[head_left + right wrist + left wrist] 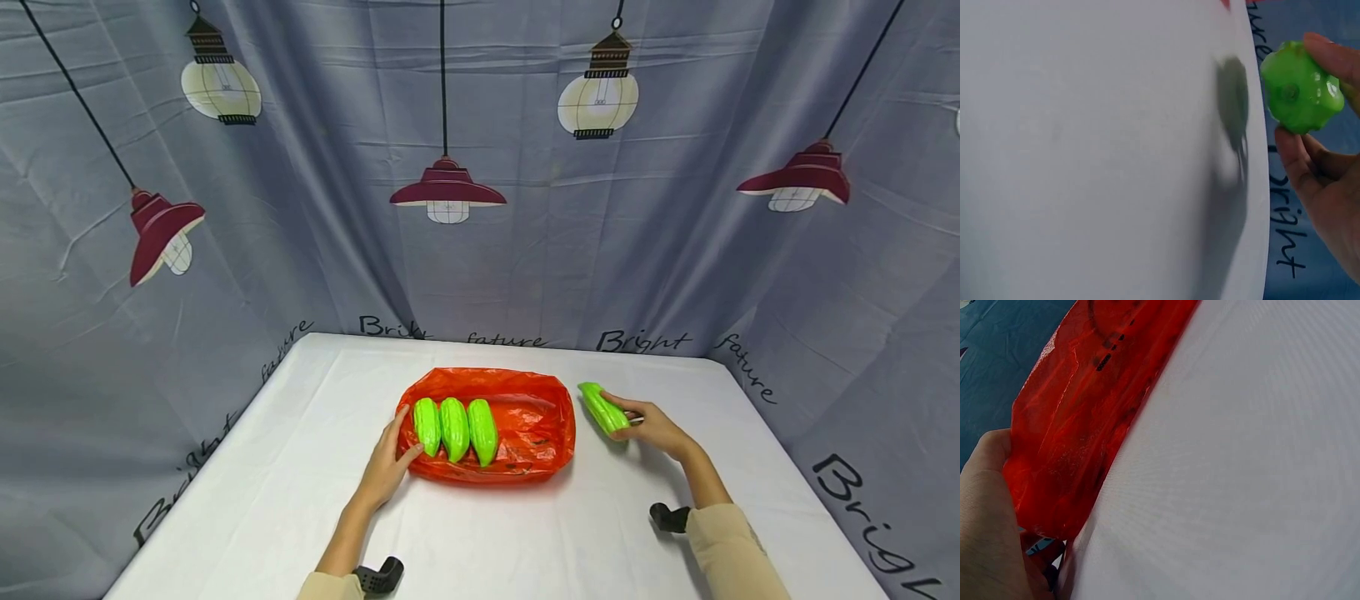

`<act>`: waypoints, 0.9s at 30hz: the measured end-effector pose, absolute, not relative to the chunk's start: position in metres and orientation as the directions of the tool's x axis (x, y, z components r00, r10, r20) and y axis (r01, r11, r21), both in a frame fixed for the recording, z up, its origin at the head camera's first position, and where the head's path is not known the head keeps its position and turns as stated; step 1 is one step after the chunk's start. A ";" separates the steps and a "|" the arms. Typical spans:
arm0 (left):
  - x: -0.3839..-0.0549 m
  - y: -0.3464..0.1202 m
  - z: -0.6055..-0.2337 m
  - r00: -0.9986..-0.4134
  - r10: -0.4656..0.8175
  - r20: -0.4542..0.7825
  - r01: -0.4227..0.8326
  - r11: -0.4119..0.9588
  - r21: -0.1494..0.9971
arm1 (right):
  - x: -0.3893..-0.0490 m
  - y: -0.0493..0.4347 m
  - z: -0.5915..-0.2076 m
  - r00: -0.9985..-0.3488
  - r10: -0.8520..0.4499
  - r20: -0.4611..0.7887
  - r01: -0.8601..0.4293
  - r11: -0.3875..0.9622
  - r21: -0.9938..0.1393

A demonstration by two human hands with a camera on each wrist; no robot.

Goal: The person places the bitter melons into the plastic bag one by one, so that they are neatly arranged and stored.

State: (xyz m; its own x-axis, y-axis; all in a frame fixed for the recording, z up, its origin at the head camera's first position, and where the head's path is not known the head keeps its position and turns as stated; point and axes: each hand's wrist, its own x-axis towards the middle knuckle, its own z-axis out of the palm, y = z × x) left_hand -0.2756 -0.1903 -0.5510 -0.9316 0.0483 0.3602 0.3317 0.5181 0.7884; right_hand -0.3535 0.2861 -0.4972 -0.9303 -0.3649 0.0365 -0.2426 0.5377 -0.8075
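An open red plastic bag (528, 417) lies spread on the table in a shallow oval. Three bright green ribbed gourds, the left one (427, 427), the middle one (454, 428) and the right one (483, 432), lie side by side in its left half. My left hand (388, 462) grips the bag's left edge; in the left wrist view the thumb (992, 450) bends over the red rim and the other fingers are hidden. To the right of the bag, my right hand (652, 429) holds another green gourd (602, 408) between thumb and fingers, a little above the table.
A white cloth covers the table (525, 533). Grey-blue curtain (495, 275) printed with lamps and lettering hangs behind and at both sides. Black wrist mounts (670, 517) stick out from both forearms, near beige sleeves (731, 554). The held gourd casts a shadow (1233, 100).
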 end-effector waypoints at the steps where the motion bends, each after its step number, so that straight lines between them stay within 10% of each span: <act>1: -0.276 -0.190 -0.551 -0.932 0.048 0.360 0.332 0.516 0.790 | -0.352 0.284 -0.497 -0.930 -0.364 0.049 -0.248 0.523 -0.815; 27: -0.275 -0.190 -0.549 -0.937 0.049 0.347 0.321 0.515 0.795 | -0.308 0.223 -0.459 -0.914 -0.237 0.329 -0.398 0.370 -0.839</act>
State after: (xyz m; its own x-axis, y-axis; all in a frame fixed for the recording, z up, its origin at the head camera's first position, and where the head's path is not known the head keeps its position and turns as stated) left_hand -0.2745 -0.1904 -0.5493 -0.9367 0.0494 0.3467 0.3213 0.5151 0.7947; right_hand -0.3085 0.2235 -0.4588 -0.9142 -0.2371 0.3288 -0.3979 0.3704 -0.8393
